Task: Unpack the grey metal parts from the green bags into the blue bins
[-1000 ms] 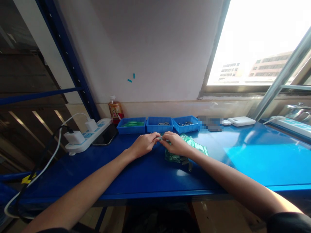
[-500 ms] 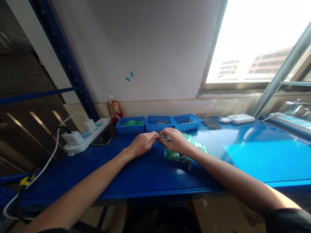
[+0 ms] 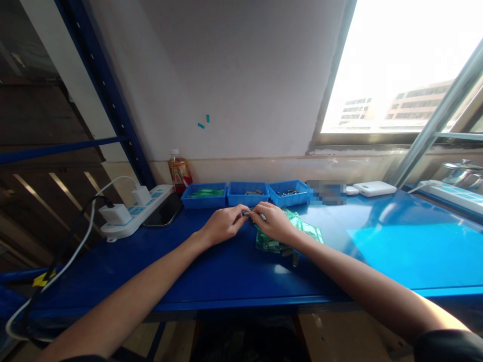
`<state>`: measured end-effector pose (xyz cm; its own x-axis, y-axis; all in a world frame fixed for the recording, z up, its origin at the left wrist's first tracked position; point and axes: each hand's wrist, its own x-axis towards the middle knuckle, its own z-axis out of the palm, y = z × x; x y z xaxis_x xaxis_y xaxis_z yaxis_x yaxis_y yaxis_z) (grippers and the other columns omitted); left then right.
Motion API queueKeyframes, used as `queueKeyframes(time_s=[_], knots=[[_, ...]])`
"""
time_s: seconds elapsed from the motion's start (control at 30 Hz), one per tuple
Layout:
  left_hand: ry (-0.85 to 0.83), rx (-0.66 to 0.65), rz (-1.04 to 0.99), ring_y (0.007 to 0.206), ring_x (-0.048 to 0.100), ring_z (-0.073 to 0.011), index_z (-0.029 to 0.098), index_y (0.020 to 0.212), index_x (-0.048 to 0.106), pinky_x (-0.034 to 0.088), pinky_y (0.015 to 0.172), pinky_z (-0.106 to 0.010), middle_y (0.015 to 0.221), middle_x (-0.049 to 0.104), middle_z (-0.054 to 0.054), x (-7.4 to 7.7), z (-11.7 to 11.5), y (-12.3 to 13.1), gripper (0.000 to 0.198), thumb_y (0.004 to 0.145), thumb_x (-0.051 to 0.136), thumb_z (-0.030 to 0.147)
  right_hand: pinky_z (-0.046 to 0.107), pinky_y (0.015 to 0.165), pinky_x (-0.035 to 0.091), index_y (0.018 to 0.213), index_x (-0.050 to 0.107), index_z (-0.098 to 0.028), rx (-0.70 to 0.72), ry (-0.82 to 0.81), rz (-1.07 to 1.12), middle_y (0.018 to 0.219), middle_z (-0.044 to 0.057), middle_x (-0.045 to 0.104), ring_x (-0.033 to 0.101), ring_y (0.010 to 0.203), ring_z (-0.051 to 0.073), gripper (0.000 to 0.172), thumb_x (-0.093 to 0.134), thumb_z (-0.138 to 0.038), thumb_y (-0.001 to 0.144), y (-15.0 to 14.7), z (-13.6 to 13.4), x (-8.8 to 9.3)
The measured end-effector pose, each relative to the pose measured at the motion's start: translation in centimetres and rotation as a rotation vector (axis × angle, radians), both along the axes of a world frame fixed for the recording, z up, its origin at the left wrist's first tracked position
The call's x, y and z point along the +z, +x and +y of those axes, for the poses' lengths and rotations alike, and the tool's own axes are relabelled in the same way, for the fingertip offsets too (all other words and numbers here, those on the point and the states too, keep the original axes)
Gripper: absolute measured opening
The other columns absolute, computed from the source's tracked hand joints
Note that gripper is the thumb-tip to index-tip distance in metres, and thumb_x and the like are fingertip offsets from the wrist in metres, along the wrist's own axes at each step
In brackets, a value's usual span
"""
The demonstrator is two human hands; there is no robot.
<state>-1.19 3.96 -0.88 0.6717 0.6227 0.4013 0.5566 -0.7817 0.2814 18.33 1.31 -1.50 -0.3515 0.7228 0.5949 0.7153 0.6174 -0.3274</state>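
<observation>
Above the middle of the blue table [image 3: 211, 281], my left hand [image 3: 225, 222] and my right hand [image 3: 274, 221] meet, fingertips close together. Both are closed on a small grey metal piece [image 3: 246, 213] that bridges them; its exact kind is too small to make out. A second light bit pokes out between the fingers of my right hand. Beneath and beside the right hand lie green plastic bags [image 3: 268, 242], partly hidden by the hand and forearm. Small metal pieces [image 3: 295, 259] rest on the table at the bags' near edge.
Three blue bins stand along the wall: one with green bags [image 3: 206, 193], two with small metal parts [image 3: 253, 192] [image 3: 289, 192]. A drink bottle [image 3: 178, 173], phone [image 3: 163, 211] and power strip [image 3: 132, 221] are left; a white box [image 3: 375, 188] is right.
My left hand's fingers have shifted on the small metal piece, and my right fingers have curled lower and closer round it. The whole view has shifted slightly.
</observation>
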Motion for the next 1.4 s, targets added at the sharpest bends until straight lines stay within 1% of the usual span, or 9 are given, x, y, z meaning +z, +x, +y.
queueKeyframes(time_s=[0.1,0.27,0.43,0.6,0.73,0.87,0.97,1.13,1.4], knots=[[0.028,0.015,-0.01,0.076,0.065,-0.0173,0.021,0.114,0.056,0.044,0.065,-0.024,0.089,0.069,-0.004,0.1,-0.06,0.0,0.027,0.095,0.042,0.034,0.028,0.069,0.042,0.074,0.057,-0.019,0.004,-0.001,0.01,0.074,0.004,0.061,0.057,0.074,0.016,0.026,0.045,-0.03,0.094,-0.09,-0.08,-0.03],[0.02,0.023,-0.018,0.084,0.066,-0.0185,0.021,0.111,0.057,0.045,0.069,-0.025,0.096,0.07,-0.005,0.22,-0.08,0.05,0.028,0.097,0.036,0.034,0.028,0.071,0.043,0.096,0.057,-0.019,0.012,0.024,0.045,0.081,0.003,0.061,0.058,0.077,0.017,0.014,0.054,-0.03,0.088,-0.08,-0.2,-0.16],[0.012,0.014,-0.013,0.083,0.066,-0.0179,0.021,0.108,0.057,0.045,0.069,-0.025,0.095,0.069,-0.004,0.14,0.02,0.03,0.027,0.097,0.036,0.035,0.028,0.071,0.043,0.09,0.057,-0.02,0.013,0.041,0.036,0.082,0.004,0.061,0.057,0.077,0.017,0.008,0.053,-0.027,0.089,-0.04,-0.18,-0.24],[0.006,0.01,-0.043,0.07,0.063,-0.0157,0.021,0.114,0.053,0.043,0.063,-0.023,0.079,0.066,0.0,-0.22,0.2,0.01,0.027,0.092,0.047,0.034,0.028,0.069,0.042,0.08,0.056,-0.019,-0.021,0.029,0.03,0.079,0.004,0.061,0.057,0.074,0.017,0.017,0.047,-0.028,0.092,-0.04,-0.09,-0.1],[0.023,0.011,-0.068,0.069,0.063,-0.0146,0.021,0.111,0.055,0.043,0.064,-0.023,0.078,0.065,0.0,-0.29,0.25,0.04,0.024,0.091,0.049,0.033,0.028,0.069,0.042,0.076,0.055,-0.02,-0.012,0.01,0.022,0.077,0.004,0.061,0.057,0.075,0.017,0.022,0.045,-0.028,0.093,-0.09,-0.13,-0.07],[0.044,0.044,-0.073,0.072,0.064,-0.0158,0.021,0.107,0.057,0.042,0.064,-0.023,0.081,0.067,-0.002,-0.05,0.06,0.07,0.024,0.094,0.044,0.034,0.028,0.07,0.042,0.089,0.056,-0.02,0.002,0.016,0.04,0.079,0.003,0.06,0.057,0.076,0.017,0.013,0.049,-0.031,0.091,-0.09,-0.27,-0.1],[0.041,0.043,-0.064,0.076,0.065,-0.0167,0.021,0.107,0.058,0.042,0.064,-0.024,0.087,0.069,-0.003,0.11,-0.11,0.05,0.025,0.095,0.04,0.034,0.027,0.07,0.043,0.1,0.054,-0.02,0.024,0.032,0.055,0.083,0.002,0.058,0.057,0.077,0.016,0.016,0.054,-0.029,0.087,-0.05,-0.36,-0.12],[0.035,0.027,-0.055,0.076,0.065,-0.0165,0.021,0.103,0.059,0.042,0.065,-0.024,0.087,0.069,-0.003,0.14,-0.12,-0.04,0.026,0.096,0.039,0.035,0.027,0.07,0.044,0.093,0.056,-0.02,0.032,0.044,0.065,0.084,0.003,0.057,0.057,0.076,0.016,0.009,0.051,-0.027,0.089,-0.08,-0.31,-0.18],[0.046,0.017,-0.085,0.067,0.062,-0.0145,0.021,0.109,0.057,0.042,0.063,-0.023,0.075,0.065,0.0,-0.07,0.02,0.03,0.024,0.091,0.05,0.034,0.028,0.07,0.043,0.084,0.056,-0.02,0.014,0.027,0.055,0.082,0.004,0.057,0.057,0.076,0.016,0.018,0.044,-0.029,0.094,-0.1,-0.14,-0.16]])
